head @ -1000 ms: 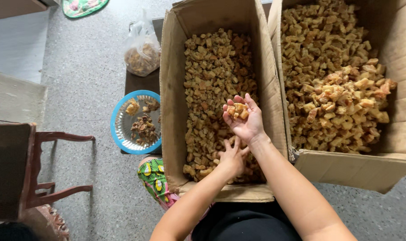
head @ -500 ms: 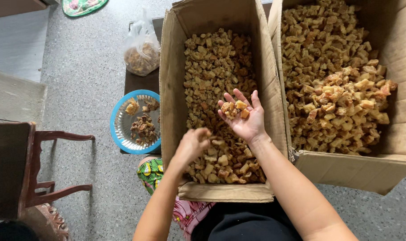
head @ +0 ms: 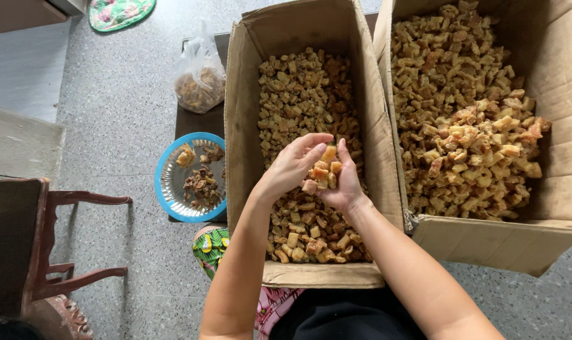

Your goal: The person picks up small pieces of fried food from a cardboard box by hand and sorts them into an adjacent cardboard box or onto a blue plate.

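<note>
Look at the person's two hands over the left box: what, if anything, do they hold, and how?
A small heap of golden-brown fried pieces lies in the cupped right hand; the left hand closes over it from the side.

Left hand [head: 292, 167] and right hand [head: 344, 182] meet above narrow cardboard box [head: 245, 126], cupped together around small heap of golden-brown fried pieces [head: 322, 173]. Left fingers curl over heap; right palm beneath. Box below filled with same crunchy chunks. Second, wider cardboard box [head: 553, 75] just beside on right, heaped with paler pieces. Blue-rimmed foil plate [head: 173, 182] left of box, holding darker scraps. Knotted plastic bag [head: 200, 79] of pieces beyond plate. Wooden chair [head: 40, 245] at far left on speckled floor [head: 110, 94].
</note>
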